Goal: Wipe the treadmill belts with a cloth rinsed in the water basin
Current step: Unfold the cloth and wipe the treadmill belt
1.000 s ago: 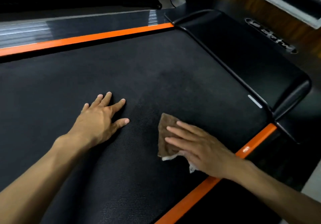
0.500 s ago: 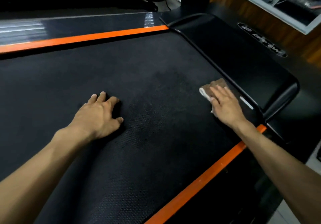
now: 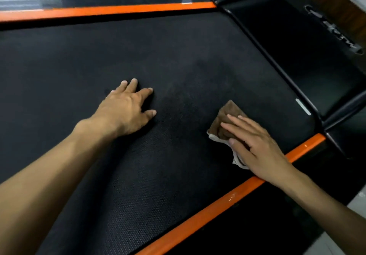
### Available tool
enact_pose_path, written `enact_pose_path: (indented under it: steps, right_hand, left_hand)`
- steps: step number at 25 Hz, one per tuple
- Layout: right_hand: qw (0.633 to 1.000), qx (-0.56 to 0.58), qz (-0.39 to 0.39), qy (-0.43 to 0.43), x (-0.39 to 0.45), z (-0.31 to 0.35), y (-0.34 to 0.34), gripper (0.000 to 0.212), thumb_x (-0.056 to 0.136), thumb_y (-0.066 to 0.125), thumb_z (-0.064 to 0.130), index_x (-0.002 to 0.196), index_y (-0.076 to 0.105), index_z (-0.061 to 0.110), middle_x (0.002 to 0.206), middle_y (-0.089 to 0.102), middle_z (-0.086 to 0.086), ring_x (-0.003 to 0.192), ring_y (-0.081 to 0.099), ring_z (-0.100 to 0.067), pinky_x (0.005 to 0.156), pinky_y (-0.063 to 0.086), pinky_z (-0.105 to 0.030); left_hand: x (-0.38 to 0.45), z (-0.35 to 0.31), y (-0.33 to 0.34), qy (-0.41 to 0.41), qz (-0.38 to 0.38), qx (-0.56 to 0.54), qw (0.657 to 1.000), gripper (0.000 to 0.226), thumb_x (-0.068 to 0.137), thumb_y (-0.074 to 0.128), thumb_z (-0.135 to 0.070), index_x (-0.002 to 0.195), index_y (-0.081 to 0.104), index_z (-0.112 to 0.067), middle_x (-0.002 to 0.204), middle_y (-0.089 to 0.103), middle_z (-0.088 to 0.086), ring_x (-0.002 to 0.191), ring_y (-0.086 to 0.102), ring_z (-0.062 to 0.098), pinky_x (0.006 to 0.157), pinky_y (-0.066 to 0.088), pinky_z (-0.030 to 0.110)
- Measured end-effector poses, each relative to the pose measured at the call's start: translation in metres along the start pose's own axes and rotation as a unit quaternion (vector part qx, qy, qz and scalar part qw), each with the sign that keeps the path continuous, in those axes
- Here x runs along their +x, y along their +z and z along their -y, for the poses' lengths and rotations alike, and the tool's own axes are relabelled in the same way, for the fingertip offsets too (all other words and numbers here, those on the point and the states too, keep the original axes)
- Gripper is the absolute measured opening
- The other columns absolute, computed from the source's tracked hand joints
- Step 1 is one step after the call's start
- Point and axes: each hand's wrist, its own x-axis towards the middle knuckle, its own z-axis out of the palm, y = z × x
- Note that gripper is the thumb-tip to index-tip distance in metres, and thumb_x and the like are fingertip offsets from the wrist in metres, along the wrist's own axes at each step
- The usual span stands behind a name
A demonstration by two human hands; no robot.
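Left hand (image 3: 126,108) lies palm down on the belt (image 3: 178,56), fingers straight and slightly spread, thumb out to the side. It holds nothing. Its forearm enters from the lower left corner and crosses the belt at a slant.

Belt: black, finely textured, fills most of the view. A darker patch shows on it between the two hands and runs up toward the far end; cannot tell whether this is damp or shadow.

Cloth (image 3: 225,118): brown, with a pale edge along its lower side. It lies flat on the belt, right of centre, near the front corner of the belt.

Right hand (image 3: 255,145) rests on top of the cloth, fingers straight and close together, pointing up and to the left, pressing it flat to the belt. The thumb lies along the cloth's pale edge. A bit of cloth shows from under the palm.

Orange rail (image 3: 208,211) runs along the near side of the belt, passing under the right wrist. A second orange rail (image 3: 103,11) borders the far side.

Black cover (image 3: 297,52) sits at the right end of the belt, glossy, with lettering on it too blurred to read.
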Motion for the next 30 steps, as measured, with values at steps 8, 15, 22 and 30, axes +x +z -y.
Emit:
enact_pose_path:
  steps: [8,15,22,30]
  right_hand:
    - [0.998,-0.033,-0.039,0.034,-0.014,0.017,0.006,0.043,0.099,0.050,0.037,0.141,0.052,0.029,0.154,0.040,0.011,0.147,0.025,-0.009,0.119,0.025,-0.035]
    - [0.998,-0.019,-0.031,0.059,-0.013,0.022,0.002,0.043,0.098,0.048,0.042,0.140,0.052,0.032,0.153,0.040,0.016,0.147,0.027,-0.011,0.117,0.030,-0.048]
    - [0.998,-0.012,-0.018,0.062,-0.009,0.023,0.000,0.044,0.099,0.047,0.042,0.141,0.052,0.030,0.155,0.037,0.016,0.148,0.025,-0.012,0.118,0.029,-0.047]
    - [0.999,-0.039,0.019,0.018,-0.012,0.012,0.005,0.047,0.102,0.032,0.050,0.149,0.033,0.041,0.160,0.018,0.022,0.151,0.008,-0.006,0.119,0.017,-0.029]
  left_hand:
    - [-0.004,0.001,0.014,0.034,-0.068,0.048,0.996,0.066,0.098,0.037,-0.052,0.153,0.014,-0.026,0.162,0.002,0.017,0.149,0.002,0.037,0.120,0.013,0.051]
    - [-0.001,-0.002,0.007,0.064,-0.094,0.140,0.984,0.059,0.097,0.034,-0.051,0.144,0.027,-0.015,0.155,0.016,0.027,0.141,0.021,0.046,0.105,0.033,0.053]
    - [0.003,-0.004,0.001,0.051,-0.106,0.148,0.982,0.057,0.094,0.035,-0.059,0.132,0.035,-0.017,0.139,0.033,0.020,0.125,0.037,0.039,0.090,0.041,0.047]
    - [0.001,-0.031,0.011,-0.024,-0.039,0.172,0.984,0.088,0.077,0.021,-0.087,0.149,0.006,-0.039,0.152,0.017,0.024,0.141,0.019,0.043,0.110,0.028,0.056]
